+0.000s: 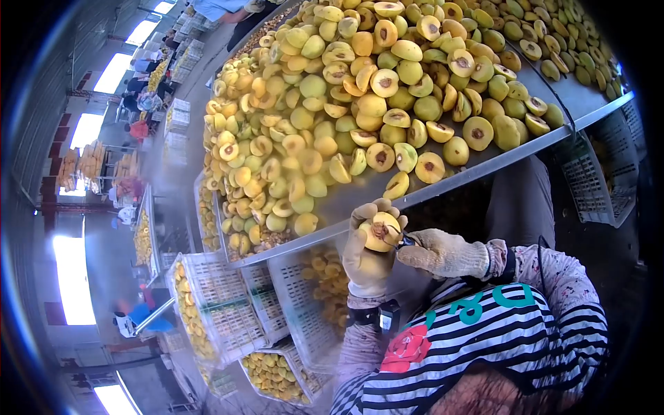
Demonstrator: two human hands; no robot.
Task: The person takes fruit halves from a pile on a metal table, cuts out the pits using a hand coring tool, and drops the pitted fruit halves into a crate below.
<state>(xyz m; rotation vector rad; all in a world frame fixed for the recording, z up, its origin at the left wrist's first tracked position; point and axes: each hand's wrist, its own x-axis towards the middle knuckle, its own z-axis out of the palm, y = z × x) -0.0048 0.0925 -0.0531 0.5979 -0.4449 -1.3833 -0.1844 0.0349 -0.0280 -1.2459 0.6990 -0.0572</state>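
My left hand (365, 250), in a pale work glove, is closed around a yellow peach half (380, 232) with its cut face and brown pit cavity turned up. In my right hand (446, 253), also gloved, is a small dark-handled pitting knife (407, 241). Its thin metal tip touches the cut face of the peach half; the rest of the handle is hidden by the glove. Both hands are just outside the near edge of a metal table (477, 163), where a large heap of halved peaches (373, 104) lies, many showing their pits.
Below the table at the left stand white plastic crates (228, 304) and another crate of peach halves (277, 373). A white crate (600, 176) is under the right end. Other people work at tables (144, 238) farther off. A co-worker's arm (235, 15) shows at the top.
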